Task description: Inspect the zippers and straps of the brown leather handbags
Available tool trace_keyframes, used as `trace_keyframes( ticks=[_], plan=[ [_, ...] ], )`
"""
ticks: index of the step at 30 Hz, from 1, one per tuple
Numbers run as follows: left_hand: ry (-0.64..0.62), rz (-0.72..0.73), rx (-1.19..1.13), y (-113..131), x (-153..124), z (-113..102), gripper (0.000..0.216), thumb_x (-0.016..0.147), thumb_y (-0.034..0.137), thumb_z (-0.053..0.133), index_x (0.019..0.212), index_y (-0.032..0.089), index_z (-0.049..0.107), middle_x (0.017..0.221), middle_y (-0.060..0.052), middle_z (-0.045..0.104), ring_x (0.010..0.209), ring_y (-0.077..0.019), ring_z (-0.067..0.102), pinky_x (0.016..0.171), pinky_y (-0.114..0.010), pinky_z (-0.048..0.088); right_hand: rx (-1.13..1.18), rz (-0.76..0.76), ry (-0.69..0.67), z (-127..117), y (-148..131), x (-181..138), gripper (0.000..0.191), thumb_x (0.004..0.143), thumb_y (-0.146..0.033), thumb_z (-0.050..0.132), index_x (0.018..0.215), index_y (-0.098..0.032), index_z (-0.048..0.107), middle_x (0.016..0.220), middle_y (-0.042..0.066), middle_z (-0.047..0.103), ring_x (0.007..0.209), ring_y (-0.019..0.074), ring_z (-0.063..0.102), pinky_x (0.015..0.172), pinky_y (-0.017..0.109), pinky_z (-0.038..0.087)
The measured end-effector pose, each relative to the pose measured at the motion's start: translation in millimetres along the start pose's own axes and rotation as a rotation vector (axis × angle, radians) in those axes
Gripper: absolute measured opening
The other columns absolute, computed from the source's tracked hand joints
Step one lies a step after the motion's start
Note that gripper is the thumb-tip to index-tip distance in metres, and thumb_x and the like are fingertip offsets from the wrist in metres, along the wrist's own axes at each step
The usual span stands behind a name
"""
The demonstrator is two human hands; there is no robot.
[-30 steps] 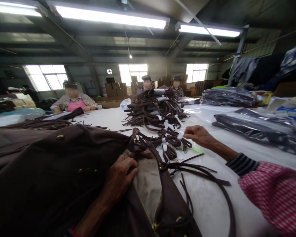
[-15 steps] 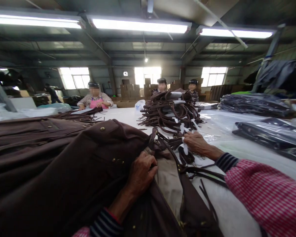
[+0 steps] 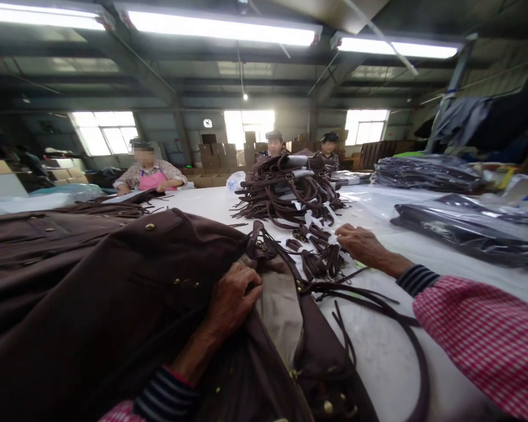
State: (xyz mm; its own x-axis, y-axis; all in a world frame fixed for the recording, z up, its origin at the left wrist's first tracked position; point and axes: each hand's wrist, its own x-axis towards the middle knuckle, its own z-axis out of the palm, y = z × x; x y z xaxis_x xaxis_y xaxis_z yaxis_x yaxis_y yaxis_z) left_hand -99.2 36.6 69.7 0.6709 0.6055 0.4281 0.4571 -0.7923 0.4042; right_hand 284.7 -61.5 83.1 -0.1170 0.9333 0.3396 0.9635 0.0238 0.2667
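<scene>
A dark brown bag [image 3: 158, 275] with gold studs lies in front of me, its zip open and beige lining [image 3: 281, 299] showing. My left hand [image 3: 235, 296] is closed on the edge of its opening, fingertips partly hidden. At the bag's far right side, my right hand [image 3: 359, 245] pinches the white wrapping of a bundle of brown straps [image 3: 332, 255]. That bundle rests among others like it on the white table [image 3: 378, 351]. A long brown handle [image 3: 416, 346] curves from the bag's right side.
Behind the bundles rises a tall heap of brown straps and handles [image 3: 286, 193]. Plastic-wrapped dark goods [image 3: 462, 231] lie at right, with a further stack [image 3: 426, 173] behind. More brown bags [image 3: 22, 246] spread left. Across the table, a person in a pink apron [image 3: 152, 179] handles brown pieces.
The view has swung slightly right, so most things sit further left. My right hand has shifted a little right relative to the bundles. My left hand keeps its hold on the bag.
</scene>
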Motion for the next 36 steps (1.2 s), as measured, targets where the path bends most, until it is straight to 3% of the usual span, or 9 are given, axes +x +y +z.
trace_keyframes(
  ticks=[4, 10, 16, 20, 27, 32, 36],
  plan=[
    [-0.003, 0.008, -0.005, -0.6, -0.1, -0.7, 0.007, 0.087, 0.019, 0.062, 0.084, 0.021, 0.067, 0.092, -0.003, 0.063, 0.094, -0.0204, 0.060, 0.084, -0.033, 0.045, 0.062, 0.113, -0.017, -11.2, -1.8, -18.2, 0.020, 0.097, -0.015, 0.052, 0.082, -0.018, 0.066, 0.098, 0.009, 0.065, 0.099, 0.0236, 0.054, 0.074, 0.030, 0.037],
    [-0.001, 0.024, -0.008, -4.3, 1.4, -0.3, 0.007, 0.088, 0.024, 0.061, 0.084, 0.022, 0.067, 0.093, -0.002, 0.064, 0.092, -0.0202, 0.060, 0.084, -0.033, 0.046, 0.219, 0.190, -0.178, -17.7, -7.4, -58.4, 0.016, 0.092, -0.020, 0.059, 0.079, -0.021, 0.067, 0.082, 0.000, 0.066, 0.073, 0.0144, 0.059, 0.064, 0.024, 0.036],
    [-0.012, 0.031, -0.016, -7.0, 1.9, -0.4, 0.009, 0.088, 0.026, 0.060, 0.084, 0.022, 0.068, 0.094, -0.003, 0.065, 0.092, -0.0205, 0.061, 0.084, -0.033, 0.046, 0.189, 0.157, -0.242, -16.9, -19.7, -57.9, 0.021, 0.086, -0.003, 0.052, 0.077, -0.017, 0.063, 0.081, 0.005, 0.064, 0.067, 0.0151, 0.055, 0.059, 0.026, 0.026],
    [-0.018, 0.039, -0.016, -7.8, 1.9, -0.4, 0.011, 0.089, 0.028, 0.059, 0.085, 0.022, 0.067, 0.094, -0.003, 0.065, 0.094, -0.0206, 0.060, 0.085, -0.033, 0.046, 0.198, 0.089, -0.269, -13.7, -21.7, -53.4, 0.026, 0.078, 0.006, 0.048, 0.077, -0.016, 0.060, 0.083, 0.005, 0.063, 0.067, 0.0138, 0.054, 0.060, 0.025, 0.028],
    [-0.011, 0.045, -0.017, -7.3, 2.2, -1.3, 0.010, 0.088, 0.028, 0.059, 0.084, 0.022, 0.066, 0.093, -0.003, 0.065, 0.094, -0.0206, 0.060, 0.084, -0.033, 0.046, 0.285, 0.066, -0.216, -0.9, -24.3, -51.1, 0.024, 0.084, 0.001, 0.046, 0.078, -0.018, 0.060, 0.082, 0.004, 0.061, 0.066, 0.0145, 0.053, 0.062, 0.026, 0.030],
    [-0.004, 0.046, -0.027, -4.9, 2.1, -1.1, 0.009, 0.088, 0.027, 0.059, 0.083, 0.022, 0.067, 0.093, -0.002, 0.066, 0.093, -0.0204, 0.061, 0.083, -0.032, 0.046, 0.402, 0.064, -0.155, -3.8, -32.1, -48.7, 0.023, 0.085, -0.003, 0.047, 0.092, -0.021, 0.061, 0.085, 0.002, 0.065, 0.078, 0.0166, 0.060, 0.071, 0.025, 0.038],
    [-0.001, 0.037, -0.027, -3.7, 2.4, -1.7, 0.008, 0.087, 0.026, 0.061, 0.083, 0.022, 0.067, 0.092, -0.003, 0.065, 0.093, -0.0203, 0.061, 0.084, -0.032, 0.046, 0.455, 0.067, -0.120, -5.3, -40.6, -49.5, 0.019, 0.081, -0.006, 0.053, 0.093, -0.020, 0.054, 0.082, 0.000, 0.062, 0.073, 0.0158, 0.058, 0.068, 0.024, 0.038]
  ],
)
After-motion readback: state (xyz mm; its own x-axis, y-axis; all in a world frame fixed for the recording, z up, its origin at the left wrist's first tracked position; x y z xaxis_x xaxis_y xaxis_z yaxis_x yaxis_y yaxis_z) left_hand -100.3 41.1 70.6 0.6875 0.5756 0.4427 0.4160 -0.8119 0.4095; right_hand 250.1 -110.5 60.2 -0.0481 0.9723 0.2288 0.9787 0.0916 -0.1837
